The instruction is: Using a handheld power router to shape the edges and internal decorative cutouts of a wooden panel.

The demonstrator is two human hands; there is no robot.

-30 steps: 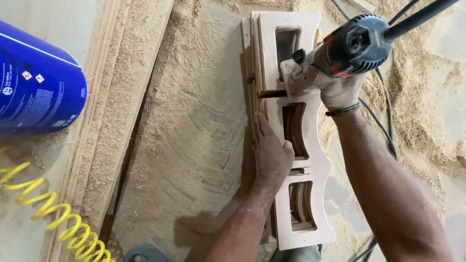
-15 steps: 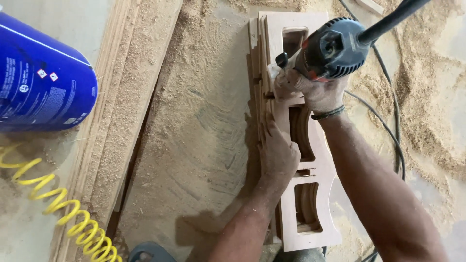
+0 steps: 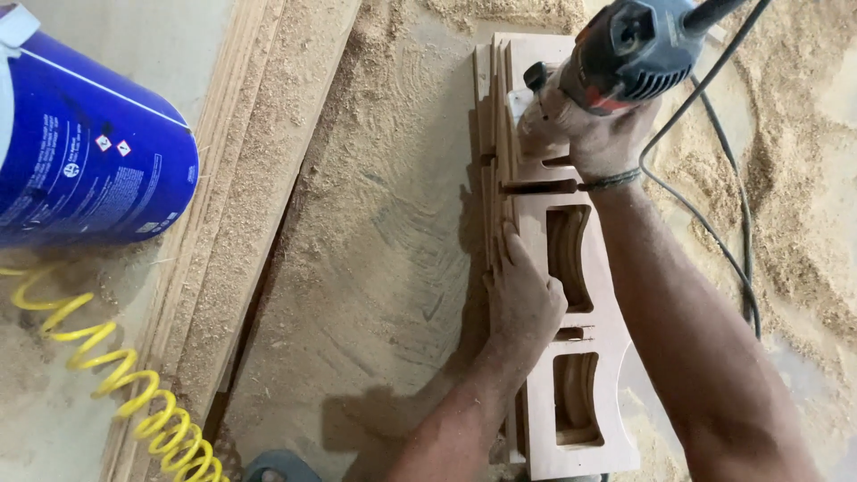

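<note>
We note the right hand [image 3: 600, 134] gripping a router [image 3: 629, 49] at the far end of the stacked cut-out panels [image 3: 580, 419]. Left hand [image 3: 525, 295] lies flat, fingers spread, steadying them. Sawdust [image 3: 375, 223] suggests much routing done; the remainder we cannot judge.

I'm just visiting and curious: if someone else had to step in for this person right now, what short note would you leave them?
Left hand: pressed flat on the cut-out wooden panel, holding it down on the sawdust-covered floor.
Right hand: gripping the grey power router at the panel's far end; its cord trails to the right.
Done: three shaped openings show in the panel.
Left: cannot tell how much routing remains.
Nearby: blue drum, yellow coiled hose.
</note>
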